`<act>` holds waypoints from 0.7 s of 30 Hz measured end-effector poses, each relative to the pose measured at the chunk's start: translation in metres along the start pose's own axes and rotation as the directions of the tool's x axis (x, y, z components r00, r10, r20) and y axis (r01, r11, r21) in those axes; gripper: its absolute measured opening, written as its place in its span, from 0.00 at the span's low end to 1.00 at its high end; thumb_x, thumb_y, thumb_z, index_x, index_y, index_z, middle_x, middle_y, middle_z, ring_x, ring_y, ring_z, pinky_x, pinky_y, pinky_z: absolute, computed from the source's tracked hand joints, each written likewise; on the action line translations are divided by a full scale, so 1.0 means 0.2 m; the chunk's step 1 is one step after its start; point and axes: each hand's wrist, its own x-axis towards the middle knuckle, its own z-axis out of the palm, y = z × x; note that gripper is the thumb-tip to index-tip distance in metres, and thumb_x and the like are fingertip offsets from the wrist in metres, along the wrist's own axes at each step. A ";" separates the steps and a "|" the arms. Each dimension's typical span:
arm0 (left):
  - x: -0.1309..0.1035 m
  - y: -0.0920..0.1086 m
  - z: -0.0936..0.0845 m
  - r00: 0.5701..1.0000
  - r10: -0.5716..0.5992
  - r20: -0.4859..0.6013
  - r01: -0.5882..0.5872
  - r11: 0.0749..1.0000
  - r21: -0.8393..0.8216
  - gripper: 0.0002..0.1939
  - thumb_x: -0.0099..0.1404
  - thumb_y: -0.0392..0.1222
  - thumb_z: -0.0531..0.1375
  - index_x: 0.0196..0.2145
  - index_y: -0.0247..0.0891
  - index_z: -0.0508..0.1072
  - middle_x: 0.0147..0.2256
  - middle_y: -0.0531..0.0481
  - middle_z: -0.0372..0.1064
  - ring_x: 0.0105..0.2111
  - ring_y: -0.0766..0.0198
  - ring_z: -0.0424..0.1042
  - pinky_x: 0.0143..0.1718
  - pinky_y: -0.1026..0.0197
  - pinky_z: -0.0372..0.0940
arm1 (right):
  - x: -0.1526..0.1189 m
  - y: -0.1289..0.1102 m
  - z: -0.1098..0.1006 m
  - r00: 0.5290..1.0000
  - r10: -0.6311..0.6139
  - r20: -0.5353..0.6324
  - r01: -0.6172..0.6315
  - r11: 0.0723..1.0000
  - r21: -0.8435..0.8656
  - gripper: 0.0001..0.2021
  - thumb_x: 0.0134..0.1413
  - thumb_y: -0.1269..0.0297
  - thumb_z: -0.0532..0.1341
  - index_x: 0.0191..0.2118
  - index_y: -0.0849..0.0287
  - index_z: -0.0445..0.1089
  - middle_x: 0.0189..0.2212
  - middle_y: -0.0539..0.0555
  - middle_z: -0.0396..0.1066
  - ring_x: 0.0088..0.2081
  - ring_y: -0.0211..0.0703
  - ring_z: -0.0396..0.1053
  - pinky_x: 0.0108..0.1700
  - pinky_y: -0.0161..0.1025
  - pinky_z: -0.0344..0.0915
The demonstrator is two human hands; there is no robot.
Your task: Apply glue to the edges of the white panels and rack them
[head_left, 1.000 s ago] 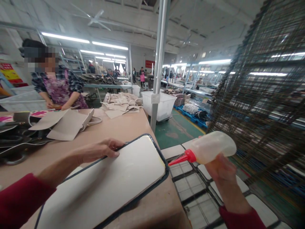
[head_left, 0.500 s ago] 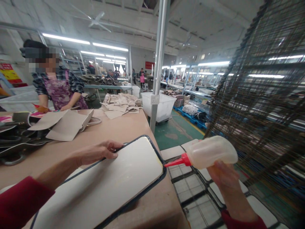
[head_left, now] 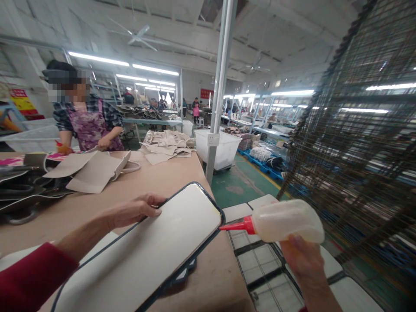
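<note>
My left hand (head_left: 134, 211) grips the far long edge of a white panel (head_left: 156, 242) with a dark rim, thumb on top and fingers beneath the edge. The panel is tilted above the tan table. In my right hand (head_left: 300, 251) is a translucent squeeze bottle (head_left: 287, 221), lying nearly level, with a yellowish liquid inside. Its red nozzle (head_left: 235, 226) points left, and the tip is at the panel's right corner edge. Pale yellow traces show along the rim there. Below the panel, part of another dark-rimmed piece (head_left: 183, 273) shows.
Beige bag pieces (head_left: 97, 169) and dark bag pieces (head_left: 19, 186) lie on the table (head_left: 169, 175). More white panels (head_left: 352, 294) rest on a wire rack (head_left: 260, 255) at right. A tall mesh rack (head_left: 354, 130), a post (head_left: 217, 95) and a white bin (head_left: 224, 149) stand beyond. A co-worker (head_left: 86, 117) works across the table.
The nozzle tip has shifted slightly left and down along the panel's corner. The panel has tilted a little, uncovering the piece below. The co-worker appears further right as my view turned.
</note>
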 end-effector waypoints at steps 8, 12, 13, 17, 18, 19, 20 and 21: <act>0.14 -0.01 0.04 0.980 0.029 -0.198 -0.044 0.997 -0.069 0.26 0.44 0.36 0.66 0.44 0.33 0.78 0.31 0.45 0.78 0.31 0.55 0.75 0.33 0.62 0.67 | -0.11 0.06 0.20 0.997 0.046 -0.059 -0.037 0.989 0.146 0.33 0.32 0.51 0.72 0.50 0.48 0.71 0.47 0.57 0.74 0.51 0.60 0.69 0.53 0.62 0.65; 0.22 0.01 0.09 0.967 0.050 -0.250 -0.072 0.994 -0.082 0.25 0.44 0.36 0.64 0.43 0.36 0.79 0.28 0.49 0.77 0.29 0.56 0.75 0.31 0.62 0.67 | -0.01 0.12 0.25 0.998 -0.054 -0.008 0.055 0.994 0.095 0.27 0.34 0.62 0.73 0.47 0.54 0.72 0.44 0.56 0.75 0.47 0.54 0.71 0.53 0.58 0.65; 0.23 0.01 0.09 0.968 0.056 -0.246 -0.079 0.993 -0.085 0.25 0.44 0.36 0.64 0.43 0.36 0.79 0.27 0.50 0.77 0.29 0.56 0.74 0.32 0.61 0.67 | 0.01 0.14 0.25 0.997 -0.077 -0.014 0.078 0.993 0.085 0.26 0.34 0.64 0.73 0.45 0.55 0.72 0.42 0.55 0.75 0.45 0.52 0.71 0.53 0.56 0.65; 0.27 0.01 0.10 0.969 0.072 -0.237 -0.106 0.986 -0.130 0.26 0.42 0.34 0.65 0.43 0.34 0.78 0.26 0.49 0.77 0.29 0.56 0.74 0.33 0.60 0.66 | 0.03 0.22 0.21 0.991 -0.121 -0.057 0.124 0.991 0.048 0.25 0.33 0.66 0.74 0.44 0.56 0.72 0.38 0.51 0.75 0.41 0.45 0.71 0.52 0.48 0.66; 0.28 0.01 0.09 0.968 0.074 -0.239 -0.111 0.983 -0.144 0.27 0.41 0.34 0.65 0.43 0.33 0.78 0.26 0.48 0.77 0.29 0.56 0.75 0.33 0.60 0.66 | 0.00 0.24 0.19 0.994 -0.099 -0.042 0.100 0.994 0.042 0.26 0.34 0.66 0.74 0.44 0.56 0.72 0.38 0.51 0.75 0.41 0.45 0.72 0.51 0.47 0.67; 0.28 0.00 0.08 0.967 0.074 -0.246 -0.115 0.981 -0.155 0.27 0.41 0.34 0.66 0.43 0.33 0.78 0.26 0.48 0.77 0.29 0.56 0.75 0.33 0.61 0.66 | -0.05 0.27 0.17 0.999 -0.051 -0.005 0.052 0.998 0.036 0.26 0.34 0.65 0.74 0.45 0.56 0.72 0.38 0.52 0.75 0.41 0.46 0.72 0.50 0.47 0.68; 0.29 -0.01 0.07 0.964 0.073 -0.255 -0.118 0.980 -0.163 0.27 0.40 0.34 0.67 0.43 0.33 0.78 0.26 0.48 0.77 0.29 0.57 0.75 0.32 0.61 0.66 | -0.11 0.29 0.16 0.999 0.007 0.042 -0.008 1.000 0.027 0.27 0.35 0.65 0.74 0.46 0.56 0.71 0.38 0.53 0.75 0.40 0.47 0.73 0.48 0.47 0.69; 0.30 -0.01 0.06 0.961 0.071 -0.266 -0.119 0.979 -0.167 0.28 0.40 0.34 0.67 0.43 0.33 0.78 0.26 0.48 0.77 0.29 0.57 0.75 0.32 0.62 0.65 | -0.17 0.31 0.15 0.992 0.073 0.098 -0.075 0.997 0.011 0.28 0.34 0.64 0.74 0.47 0.56 0.71 0.39 0.55 0.75 0.39 0.49 0.73 0.45 0.47 0.71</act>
